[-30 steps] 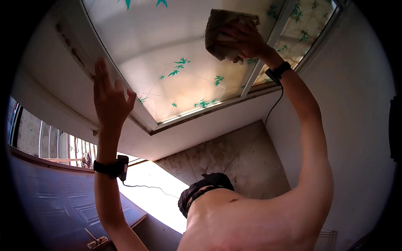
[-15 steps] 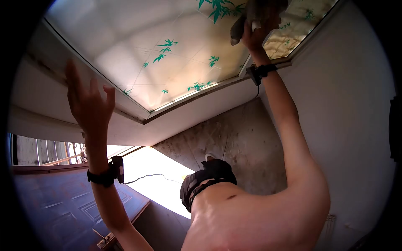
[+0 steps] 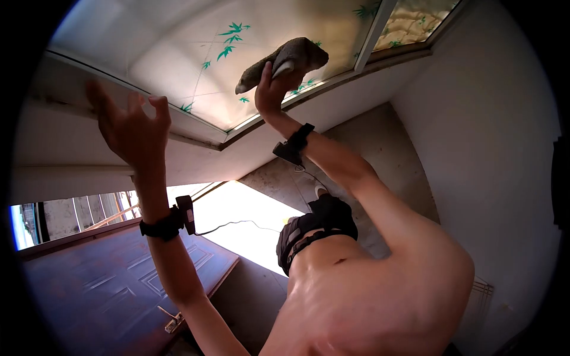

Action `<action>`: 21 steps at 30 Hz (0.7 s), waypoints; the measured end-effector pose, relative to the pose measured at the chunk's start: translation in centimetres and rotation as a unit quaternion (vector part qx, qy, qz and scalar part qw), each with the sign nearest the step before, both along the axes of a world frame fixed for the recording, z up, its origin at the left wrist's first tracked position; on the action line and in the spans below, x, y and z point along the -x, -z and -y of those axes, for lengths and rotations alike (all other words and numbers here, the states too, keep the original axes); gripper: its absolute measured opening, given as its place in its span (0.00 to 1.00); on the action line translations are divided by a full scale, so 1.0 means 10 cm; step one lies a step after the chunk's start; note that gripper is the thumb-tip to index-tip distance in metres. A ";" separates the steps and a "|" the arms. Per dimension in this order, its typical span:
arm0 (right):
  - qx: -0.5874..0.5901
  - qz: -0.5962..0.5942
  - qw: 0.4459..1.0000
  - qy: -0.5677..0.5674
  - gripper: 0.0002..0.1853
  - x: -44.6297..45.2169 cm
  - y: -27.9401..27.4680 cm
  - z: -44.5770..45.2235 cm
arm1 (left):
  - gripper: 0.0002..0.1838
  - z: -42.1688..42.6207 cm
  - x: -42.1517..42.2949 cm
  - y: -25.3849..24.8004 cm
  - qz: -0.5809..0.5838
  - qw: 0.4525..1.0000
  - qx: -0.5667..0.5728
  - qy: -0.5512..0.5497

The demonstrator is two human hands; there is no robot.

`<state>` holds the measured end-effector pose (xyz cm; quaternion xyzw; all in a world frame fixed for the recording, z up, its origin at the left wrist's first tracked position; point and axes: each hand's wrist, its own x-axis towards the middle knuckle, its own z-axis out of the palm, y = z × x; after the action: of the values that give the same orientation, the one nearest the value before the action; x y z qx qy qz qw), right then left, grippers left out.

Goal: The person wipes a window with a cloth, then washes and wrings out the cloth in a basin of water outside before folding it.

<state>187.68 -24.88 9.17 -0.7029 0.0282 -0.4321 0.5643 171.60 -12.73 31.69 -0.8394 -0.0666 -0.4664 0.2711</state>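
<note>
A bunched grey-brown cloth (image 3: 285, 56) lies against the patterned window pane (image 3: 160, 47), which carries green leaf prints. My right hand (image 3: 276, 89) grips it from below, thumb up along its front side. My left hand (image 3: 133, 127) is raised beside the window's left frame, its fingers apart and nothing in them. Whether its fingertips touch the wall there I cannot tell. Each wrist wears a black strap with a small box.
A second pane (image 3: 409, 29) sits at the upper right beyond a white frame bar. A blue panelled door (image 3: 119, 279) stands at the lower left by a bright doorway. A thin cable (image 3: 237, 223) hangs from the left wrist. Plain wall (image 3: 493, 148) rises on the right.
My right hand has swept left and down across the window with the cloth, from the frame bar to the middle pane. The left hand stays raised, and the view has shifted a little.
</note>
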 end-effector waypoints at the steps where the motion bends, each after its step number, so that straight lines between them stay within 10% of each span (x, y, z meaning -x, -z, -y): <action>1: 0.072 0.030 0.994 -0.071 0.40 0.17 -0.07 -0.02 | 0.13 0.00 0.00 -0.01 -0.002 1.000 0.001 -0.008; 12: 0.587 0.401 0.695 -0.108 0.33 0.43 -0.65 -0.10 | 0.15 -0.03 0.00 0.01 -0.017 0.999 -0.033 -0.037; 15: 0.626 0.420 0.611 -0.241 0.25 0.06 0.09 0.12 | 0.13 -0.05 0.02 -0.01 -0.029 0.997 -0.045 -0.051; 18: 0.740 0.477 0.453 -0.142 0.27 -0.36 0.59 0.59 | 0.14 -0.06 0.03 -0.01 -0.038 0.996 -0.055 -0.061; 21: 0.730 0.385 0.537 -0.174 0.35 -0.64 0.52 1.25 | 0.15 -0.12 0.01 0.02 -0.038 0.993 -0.080 -0.075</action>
<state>194.08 -37.35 3.98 -0.6279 -0.6398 -0.4254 -0.1244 171.50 -11.56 31.47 -0.8248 -0.0808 -0.4164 0.3740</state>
